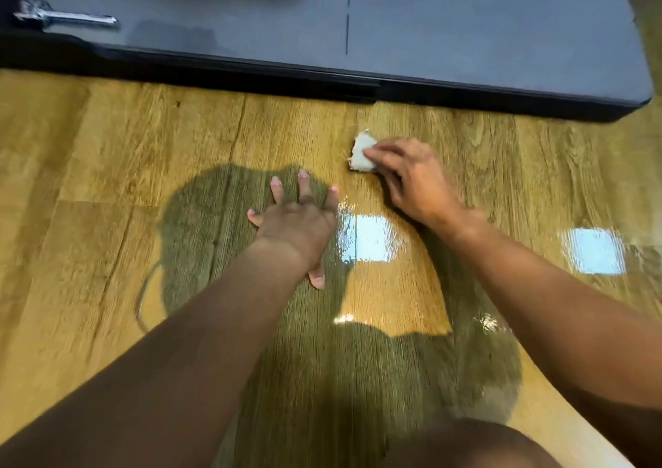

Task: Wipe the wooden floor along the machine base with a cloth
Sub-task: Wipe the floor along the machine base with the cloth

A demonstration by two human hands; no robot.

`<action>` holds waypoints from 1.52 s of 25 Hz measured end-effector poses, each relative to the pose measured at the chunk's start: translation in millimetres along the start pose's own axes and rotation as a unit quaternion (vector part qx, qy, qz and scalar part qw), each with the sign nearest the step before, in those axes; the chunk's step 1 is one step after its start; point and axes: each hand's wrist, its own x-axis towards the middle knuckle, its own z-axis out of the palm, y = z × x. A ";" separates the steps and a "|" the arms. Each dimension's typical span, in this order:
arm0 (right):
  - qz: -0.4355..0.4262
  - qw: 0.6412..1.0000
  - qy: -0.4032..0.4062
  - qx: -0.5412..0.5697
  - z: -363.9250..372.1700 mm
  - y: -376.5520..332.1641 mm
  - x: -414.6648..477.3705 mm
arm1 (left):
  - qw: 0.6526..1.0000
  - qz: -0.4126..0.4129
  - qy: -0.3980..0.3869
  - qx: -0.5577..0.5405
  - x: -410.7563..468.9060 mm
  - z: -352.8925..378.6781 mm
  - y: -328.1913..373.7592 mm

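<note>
Beside the machine base (465,59), the right hand (415,181) gripped a half-hidden white cloth (359,156). The left hand (297,227) lay flat on the wooden floor (107,163), fingers spread.

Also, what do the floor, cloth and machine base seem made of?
The floor looks like glossy wood-grain planks, perhaps laminate: grain lines, bright reflections. The cloth seems soft white fabric, with a frayed edge. The machine base is dark grey, smooth and matte, probably plastic or coated metal.
</note>
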 end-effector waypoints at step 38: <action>0.015 0.993 -0.080 0.085 -4.0 -129.9 -96.6 | 0.996 -0.076 0.007 -0.055 -42.7 38.0 -94.6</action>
